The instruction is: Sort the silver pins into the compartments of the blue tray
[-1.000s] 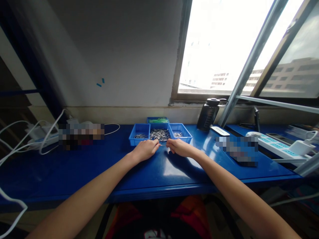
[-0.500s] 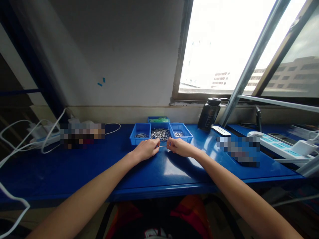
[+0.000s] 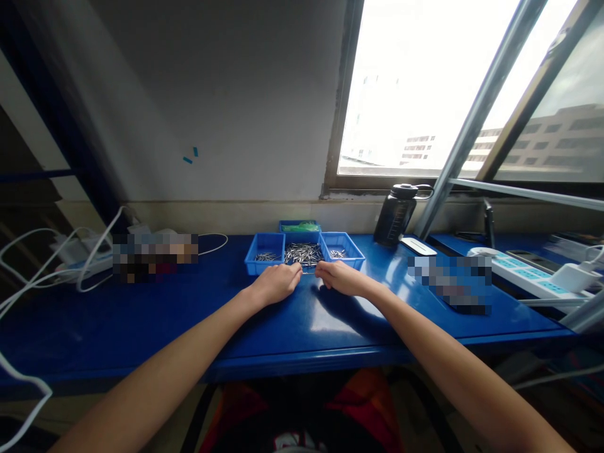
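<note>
Between my two hands spans a thin metal pin-like piece [image 3: 308, 273], too small to name exactly. My left hand [image 3: 278, 281] is closed in a pinch at its left end. At the other end my right hand [image 3: 337, 277] pinches it too, fingertips partly hidden. Just behind the hands stands a middle blue bin [image 3: 302, 238] heaped with small metal pins [image 3: 304, 254]. The left blue bin [image 3: 267, 241] holds a smaller pile of pins, and so does the right blue bin [image 3: 340, 241].
Behind the bins is another blue bin [image 3: 283, 226] with green plastic [image 3: 306, 226]. A black bottle [image 3: 395, 217] and a white flat device [image 3: 418, 246] stand to the right, before a power strip [image 3: 523, 275]. White cables [image 3: 94, 264] lie on the blue table [image 3: 189, 327] at left.
Both hands stay in nearly the same place, and the thin piece between them sits slightly higher in view. The bins have not visibly changed.
</note>
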Action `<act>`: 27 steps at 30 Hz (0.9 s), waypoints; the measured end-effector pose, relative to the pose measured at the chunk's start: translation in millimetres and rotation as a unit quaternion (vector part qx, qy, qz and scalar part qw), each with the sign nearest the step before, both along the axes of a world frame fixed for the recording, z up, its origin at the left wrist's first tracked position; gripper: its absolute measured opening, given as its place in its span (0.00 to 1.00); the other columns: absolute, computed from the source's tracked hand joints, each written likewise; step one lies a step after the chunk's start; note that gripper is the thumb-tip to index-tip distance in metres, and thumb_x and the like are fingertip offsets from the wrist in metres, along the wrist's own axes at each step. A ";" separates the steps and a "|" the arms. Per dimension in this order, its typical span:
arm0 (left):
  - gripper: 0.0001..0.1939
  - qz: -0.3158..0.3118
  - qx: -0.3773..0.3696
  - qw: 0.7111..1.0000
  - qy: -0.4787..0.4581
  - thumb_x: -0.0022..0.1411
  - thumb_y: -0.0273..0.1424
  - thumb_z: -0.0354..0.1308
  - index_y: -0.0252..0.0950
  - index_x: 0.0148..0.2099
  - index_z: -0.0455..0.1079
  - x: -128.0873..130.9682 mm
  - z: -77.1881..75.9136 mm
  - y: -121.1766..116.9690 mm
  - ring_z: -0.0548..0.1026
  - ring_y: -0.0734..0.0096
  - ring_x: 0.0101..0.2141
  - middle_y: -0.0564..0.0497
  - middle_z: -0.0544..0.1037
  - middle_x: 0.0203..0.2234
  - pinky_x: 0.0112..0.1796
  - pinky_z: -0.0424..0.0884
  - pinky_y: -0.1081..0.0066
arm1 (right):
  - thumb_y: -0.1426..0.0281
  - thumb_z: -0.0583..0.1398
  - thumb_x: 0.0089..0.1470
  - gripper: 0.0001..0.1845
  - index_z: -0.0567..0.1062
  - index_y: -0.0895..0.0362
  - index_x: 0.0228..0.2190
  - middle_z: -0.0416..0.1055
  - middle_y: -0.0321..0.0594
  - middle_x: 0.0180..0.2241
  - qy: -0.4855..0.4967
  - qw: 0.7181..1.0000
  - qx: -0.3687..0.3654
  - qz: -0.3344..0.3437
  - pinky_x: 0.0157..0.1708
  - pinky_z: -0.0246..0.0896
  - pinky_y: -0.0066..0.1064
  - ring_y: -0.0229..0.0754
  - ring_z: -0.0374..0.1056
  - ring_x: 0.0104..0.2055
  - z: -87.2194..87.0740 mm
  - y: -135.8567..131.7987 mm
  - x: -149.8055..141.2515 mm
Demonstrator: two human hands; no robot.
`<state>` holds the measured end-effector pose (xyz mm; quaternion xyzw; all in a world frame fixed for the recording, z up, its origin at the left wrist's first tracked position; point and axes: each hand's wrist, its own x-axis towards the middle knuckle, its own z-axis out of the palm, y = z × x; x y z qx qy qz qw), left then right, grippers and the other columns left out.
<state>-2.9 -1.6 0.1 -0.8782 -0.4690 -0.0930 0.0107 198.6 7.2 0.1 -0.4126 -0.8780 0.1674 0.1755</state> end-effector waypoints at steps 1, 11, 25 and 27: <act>0.19 0.002 -0.004 1.000 0.001 0.64 0.39 0.34 0.37 0.43 0.62 0.4 0.5 -0.6 0.73 0.61 0.34 0.45 0.75 0.33 0.31 0.65 0.69 | 0.70 0.45 0.57 0.14 0.67 0.59 0.28 0.67 0.35 0.18 0.001 1.000 0.000 -0.001 0.25 0.51 0.25 0.33 0.60 0.21 -0.1 0.3 0.2; 0.15 -0.002 -0.002 1.000 0.000 0.63 0.37 0.37 0.38 0.43 0.61 1.1 3.4 -1.4 0.73 0.61 0.34 0.46 0.75 0.32 0.31 0.65 0.70 | 0.67 0.47 0.56 0.11 0.66 0.58 0.29 0.67 0.35 0.19 -0.009 1.000 0.008 -0.006 0.25 0.51 0.24 0.33 0.61 0.22 -1.8 1.0 1.1; 0.12 -0.002 -0.001 1.000 0.002 0.61 0.35 0.43 0.39 0.43 0.62 2.1 5.6 -2.8 0.73 0.62 0.33 0.47 0.75 0.31 0.32 0.65 0.71 | 0.67 0.50 0.55 0.09 0.66 0.57 0.34 0.68 0.35 0.20 -0.017 0.999 0.014 -0.023 0.23 0.49 0.23 0.33 0.61 0.21 -2.6 0.8 1.2; 0.14 -0.001 0.002 1.000 -0.003 0.62 0.36 0.40 0.38 0.43 0.63 1.5 4.2 -2.4 0.73 0.62 0.34 0.46 0.75 0.32 0.33 0.65 0.70 | 0.67 0.48 0.56 0.10 0.67 0.57 0.31 0.68 0.35 0.19 -0.011 1.000 0.017 -0.019 0.24 0.50 0.24 0.33 0.61 0.21 -3.1 2.1 1.7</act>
